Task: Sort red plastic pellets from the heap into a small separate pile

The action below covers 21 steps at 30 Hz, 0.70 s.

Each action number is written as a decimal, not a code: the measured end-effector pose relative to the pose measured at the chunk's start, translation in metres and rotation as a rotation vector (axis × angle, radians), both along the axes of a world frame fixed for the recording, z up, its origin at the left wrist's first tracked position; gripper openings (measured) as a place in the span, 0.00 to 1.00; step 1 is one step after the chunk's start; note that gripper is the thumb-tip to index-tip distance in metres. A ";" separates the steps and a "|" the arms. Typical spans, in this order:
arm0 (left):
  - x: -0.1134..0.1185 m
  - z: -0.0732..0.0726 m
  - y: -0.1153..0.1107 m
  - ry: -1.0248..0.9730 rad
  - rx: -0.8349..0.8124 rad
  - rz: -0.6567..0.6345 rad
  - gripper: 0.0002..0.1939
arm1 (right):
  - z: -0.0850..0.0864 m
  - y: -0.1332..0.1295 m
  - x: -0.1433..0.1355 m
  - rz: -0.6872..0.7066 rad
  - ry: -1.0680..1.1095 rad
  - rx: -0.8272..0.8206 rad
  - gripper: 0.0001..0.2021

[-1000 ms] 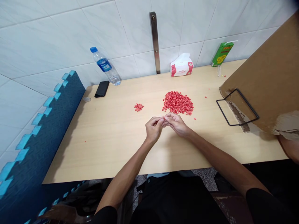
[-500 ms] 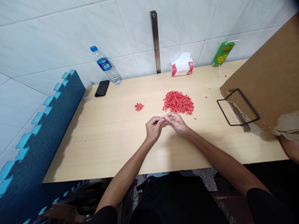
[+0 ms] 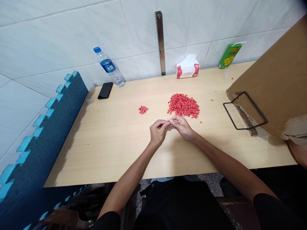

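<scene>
While hands (image 3: 157, 132) (image 3: 183, 128) pinch red piece (image 3: 169, 121), open tabletop (image 3: 115, 137) leftward

Cannot see well the red piece (image 3: 170, 121) betw. fingertips of L hand (image 3: 157, 131) and R hand (image 3: 181, 127): too small, mostly covered. Cannot count lower pcs. in red pile (image 3: 183, 105), hidden under upper ones. Cannot read small print on bottle (image 3: 109, 68) or tissue pack (image 3: 188, 68). Cannot identify tiny speck (image 3: 88, 144), nor clear item (image 3: 226, 73) nr. green carton (image 3: 229, 57). Can see cardboard (image 3: 271, 76) only partly, cut off by pic's R edge; likewise another person's arm (image 3: 297, 151), partly hidden behind it. Can see blue foam mat (image 3: 48, 137) cut off at L edge.
</scene>
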<state>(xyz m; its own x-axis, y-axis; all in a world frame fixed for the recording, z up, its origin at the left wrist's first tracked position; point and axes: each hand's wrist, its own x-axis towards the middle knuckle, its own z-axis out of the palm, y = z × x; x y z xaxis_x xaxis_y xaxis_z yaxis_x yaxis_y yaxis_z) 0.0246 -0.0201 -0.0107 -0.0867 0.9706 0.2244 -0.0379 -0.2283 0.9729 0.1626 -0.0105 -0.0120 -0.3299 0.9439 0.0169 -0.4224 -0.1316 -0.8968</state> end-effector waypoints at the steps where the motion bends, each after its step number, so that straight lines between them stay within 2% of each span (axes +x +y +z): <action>1: 0.000 0.000 0.000 -0.005 -0.004 -0.002 0.08 | 0.000 0.000 0.000 -0.001 -0.002 0.001 0.15; 12: 0.000 0.001 0.000 -0.024 -0.010 0.000 0.06 | -0.001 0.001 0.001 0.010 -0.003 0.000 0.15; 21: -0.001 0.000 -0.003 0.035 0.013 -0.018 0.09 | 0.002 -0.001 -0.001 -0.009 -0.032 0.022 0.14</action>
